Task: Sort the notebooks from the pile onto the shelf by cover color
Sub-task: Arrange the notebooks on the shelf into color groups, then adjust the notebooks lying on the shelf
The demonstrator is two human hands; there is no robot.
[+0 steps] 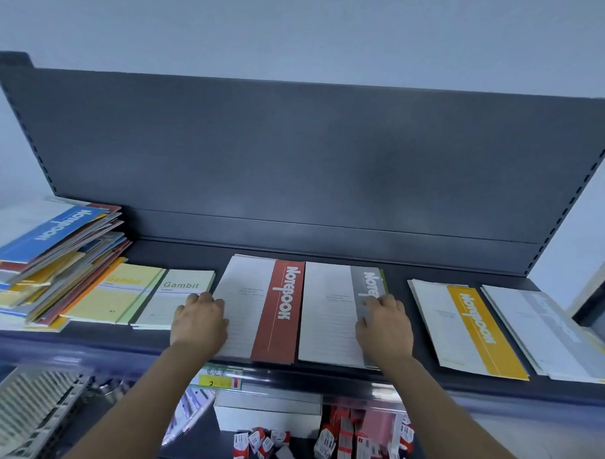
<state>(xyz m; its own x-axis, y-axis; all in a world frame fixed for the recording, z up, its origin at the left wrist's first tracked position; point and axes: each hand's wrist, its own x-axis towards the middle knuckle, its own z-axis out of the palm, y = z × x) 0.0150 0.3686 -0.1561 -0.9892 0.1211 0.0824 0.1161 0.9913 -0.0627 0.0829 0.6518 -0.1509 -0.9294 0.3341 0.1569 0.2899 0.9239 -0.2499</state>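
On the dark metal shelf (397, 294), the white red-striped notebook (280, 309) is pressed by the left grip (198, 322), the grey-striped notebook (331, 314) beside it by the right grip (383, 326), nothing clasped; edges are best squared before the mixed pile (54, 245) is drawn from.

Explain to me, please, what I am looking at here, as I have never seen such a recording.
There is no machine: one camera, worn on a person's head, looks down at their bare hands. The left hand rests on a red-striped notebook, the right hand on a grey-striped notebook beside it; whether the fingers grip is unclear. Both lie on a dark shelf. To the left sit a mixed pile and two Gambit notebooks; to the right, a yellow-striped notebook and a pale grey notebook.
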